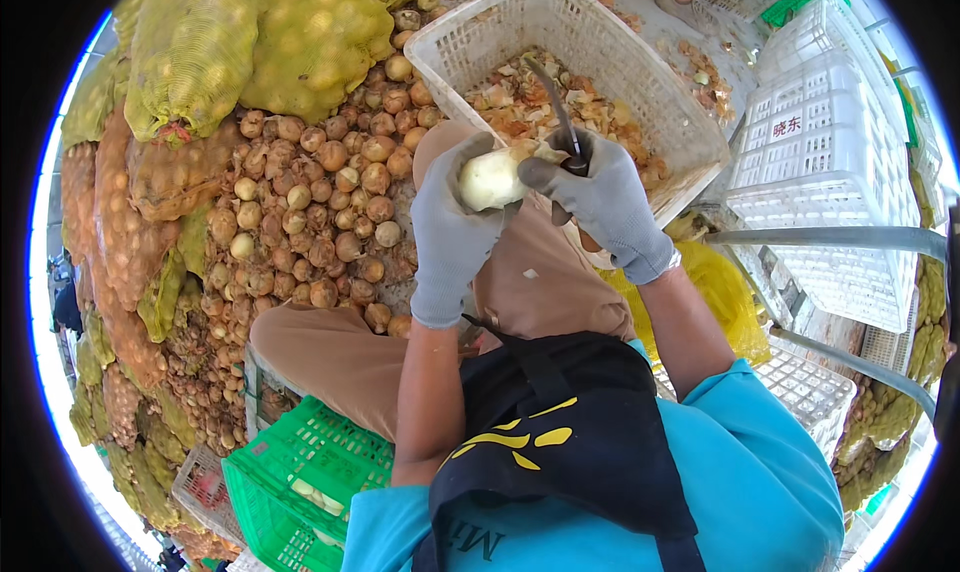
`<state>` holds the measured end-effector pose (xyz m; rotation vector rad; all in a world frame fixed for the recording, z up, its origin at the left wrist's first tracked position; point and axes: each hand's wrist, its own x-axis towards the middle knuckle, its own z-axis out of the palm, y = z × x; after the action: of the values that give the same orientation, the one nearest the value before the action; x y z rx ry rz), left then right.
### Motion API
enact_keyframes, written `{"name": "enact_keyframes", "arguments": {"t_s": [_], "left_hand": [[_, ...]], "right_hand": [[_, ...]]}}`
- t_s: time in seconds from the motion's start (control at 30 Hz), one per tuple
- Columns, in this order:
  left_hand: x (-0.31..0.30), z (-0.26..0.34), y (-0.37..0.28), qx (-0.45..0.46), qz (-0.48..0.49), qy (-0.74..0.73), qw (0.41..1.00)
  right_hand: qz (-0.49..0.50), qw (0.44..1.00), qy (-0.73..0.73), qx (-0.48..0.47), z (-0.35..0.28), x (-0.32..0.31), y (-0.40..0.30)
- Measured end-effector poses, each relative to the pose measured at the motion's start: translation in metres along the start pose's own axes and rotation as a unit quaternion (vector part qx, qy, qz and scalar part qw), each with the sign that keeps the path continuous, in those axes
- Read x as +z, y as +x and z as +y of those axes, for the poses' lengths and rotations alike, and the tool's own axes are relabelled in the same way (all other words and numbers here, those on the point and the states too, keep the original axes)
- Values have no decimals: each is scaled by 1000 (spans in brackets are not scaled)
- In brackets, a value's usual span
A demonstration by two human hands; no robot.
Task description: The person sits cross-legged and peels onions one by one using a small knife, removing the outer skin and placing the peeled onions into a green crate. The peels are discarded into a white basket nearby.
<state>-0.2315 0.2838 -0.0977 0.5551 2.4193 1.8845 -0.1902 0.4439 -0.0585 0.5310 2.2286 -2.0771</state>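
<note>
A partly peeled onion [491, 180] rests in my left hand [455, 231], which wears a grey coated work glove. My right hand [600, 197], gloved alike, grips a knife with a dark handle; its curved blade [559, 107] points up and away from me. The right fingertips touch a loose flap of skin at the onion's right end. Beneath and beyond both hands is a white plastic crate [637, 47], with onion skins [525, 99] inside it. Part of the knife's handle is hidden by my right fingers.
Loose unpeeled onions [322, 189] cover the floor at left, beside full mesh sacks [191, 47]. A green crate [300, 459] with peeled onions stands at lower left. White crates [817, 137], metal rails [825, 236] and a yellow mesh bag [705, 294] are at right. A person's foot shows at top right.
</note>
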Motion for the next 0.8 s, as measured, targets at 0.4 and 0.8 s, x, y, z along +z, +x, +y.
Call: {"name": "enact_keyframes", "arguments": {"t_s": [0.4,0.8], "left_hand": [[22,-26,-19,-124,6,-548,827],[29,0,-16,-141,-16,-513,847]], "right_hand": [[56,978,-197,28,46,-28,7],[-27,971,236,-7,26,4,-16]]}}
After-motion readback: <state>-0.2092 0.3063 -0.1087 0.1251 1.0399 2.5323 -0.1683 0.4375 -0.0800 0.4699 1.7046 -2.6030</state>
